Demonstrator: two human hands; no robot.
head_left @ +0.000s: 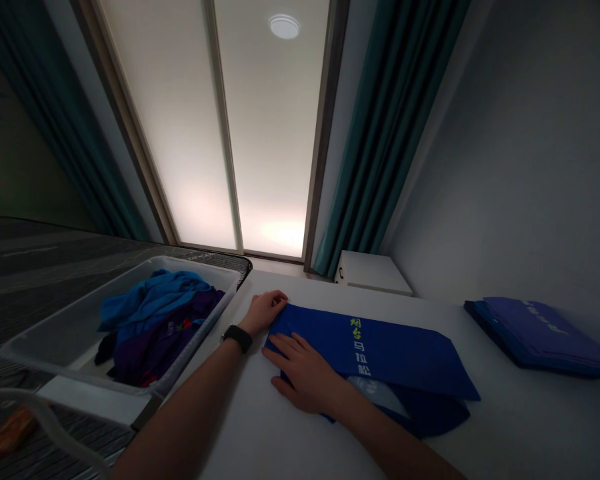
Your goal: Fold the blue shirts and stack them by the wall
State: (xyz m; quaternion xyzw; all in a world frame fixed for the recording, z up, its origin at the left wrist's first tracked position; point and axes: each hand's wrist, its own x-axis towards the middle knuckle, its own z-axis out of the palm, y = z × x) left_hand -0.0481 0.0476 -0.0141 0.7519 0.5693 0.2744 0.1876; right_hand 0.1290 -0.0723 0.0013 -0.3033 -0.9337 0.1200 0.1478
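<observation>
A blue garment [405,350] with yellow and white lettering lies folded lengthwise on the white table [260,433]. Its lower right part bulges open, and a pale patch shows there. At the garment's upper left corner is my left hand [265,310], a dark watch on its wrist; the fingers are bent together at the cloth edge, pinching it. My right hand [303,370] rests flat on the left end of the garment with its fingers spread.
A translucent bin [180,373] of blue and purple clothes stands at the left. Folded purple and blue garments [545,333] are stacked on the table's right. Beyond the table are a white cabinet [373,270], teal curtains and glass doors.
</observation>
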